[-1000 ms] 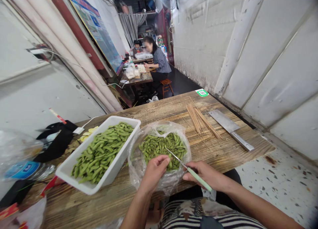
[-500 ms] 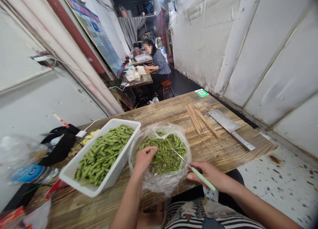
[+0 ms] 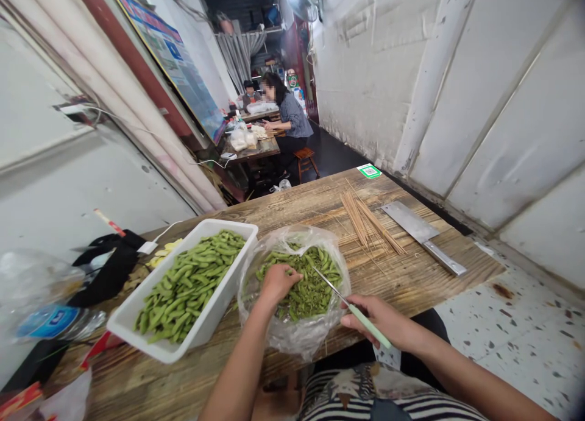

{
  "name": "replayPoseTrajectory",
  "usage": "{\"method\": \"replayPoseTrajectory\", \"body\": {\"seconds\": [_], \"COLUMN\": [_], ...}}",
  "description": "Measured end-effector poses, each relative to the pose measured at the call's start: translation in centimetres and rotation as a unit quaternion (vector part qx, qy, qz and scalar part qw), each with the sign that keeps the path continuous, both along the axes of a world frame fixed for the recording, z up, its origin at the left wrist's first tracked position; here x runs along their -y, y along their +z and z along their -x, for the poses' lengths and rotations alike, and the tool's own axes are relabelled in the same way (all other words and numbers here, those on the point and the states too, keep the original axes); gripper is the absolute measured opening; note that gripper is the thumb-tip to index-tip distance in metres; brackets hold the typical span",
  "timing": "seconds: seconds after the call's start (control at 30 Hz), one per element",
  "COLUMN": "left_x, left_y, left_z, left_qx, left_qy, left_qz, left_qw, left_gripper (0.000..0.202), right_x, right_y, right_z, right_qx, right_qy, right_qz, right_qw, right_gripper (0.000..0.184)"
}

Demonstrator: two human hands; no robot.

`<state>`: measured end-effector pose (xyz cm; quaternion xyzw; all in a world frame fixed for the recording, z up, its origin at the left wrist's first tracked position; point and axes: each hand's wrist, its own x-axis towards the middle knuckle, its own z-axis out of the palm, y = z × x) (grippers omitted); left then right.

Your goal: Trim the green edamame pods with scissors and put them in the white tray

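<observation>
1. Green pods (image 3: 313, 293), head view: lying inside an opened clear plastic bag (image 3: 297, 339) on a wooden table (image 3: 287, 208), directly before the wearer.
2. Left hand (image 3: 280, 282): over the bagged pods, fingers curled and drawn together at the tips; whether they grip anything cannot be told.
3. Right hand (image 3: 375, 317): closed around the pale green handle of a cutting tool (image 3: 365, 325), its thin metal blade angled over the bag.
4. White tray (image 3: 219, 302): just left of the bag, loaded with more pods (image 3: 192, 284).
5. Thin sticks (image 3: 354, 220): loosely bunched on the table, beyond and right of the bag.
6. Cleaver (image 3: 409, 220): flat on the table, right of the sticks.
</observation>
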<state>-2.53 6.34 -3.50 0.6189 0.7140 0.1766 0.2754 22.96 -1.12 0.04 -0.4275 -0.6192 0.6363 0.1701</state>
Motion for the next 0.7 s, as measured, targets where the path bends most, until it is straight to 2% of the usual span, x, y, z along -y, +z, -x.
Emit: {"method": "replayPoseTrajectory", "body": {"seconds": [0.13,0.23,0.4,0.5,0.6,0.7], "left_x": [0.7,1.1,2.2,3.3,4.2,4.8], "left_y": [-0.2,0.3,1.5,1.9,2.6,3.8], "left_z": [0.2,0.2,0.1,-0.1,-0.6,-1.2], "left_qx": [0.02,0.046,0.15,0.222,0.256,0.244], "left_qy": [-0.029,-0.057,-0.029,-0.018,-0.023,-0.033], "left_qz": [-0.001,-0.005,-0.027,0.004,0.05,0.034], "left_qw": [0.999,0.997,0.988,0.975,0.965,0.969], "left_gripper": [0.023,0.024,0.029,0.034,0.038,0.036], "right_x": [0.0,0.0,-0.1,-0.2,-0.4,-0.6], "right_y": [0.1,-0.1,-0.3,0.4,1.3,1.7], "right_z": [0.0,0.1,0.1,0.0,0.1,0.1], "right_qx": [-0.014,-0.021,-0.017,-0.016,-0.009,0.007], "right_qy": [-0.002,-0.004,-0.006,0.009,0.035,0.049], "right_qz": [-0.006,0.001,0.003,0.002,-0.032,-0.086], "right_qw": [1.0,1.0,1.0,1.0,0.999,0.995], "right_gripper": [0.04,0.039,0.04,0.043,0.043,0.04]}}
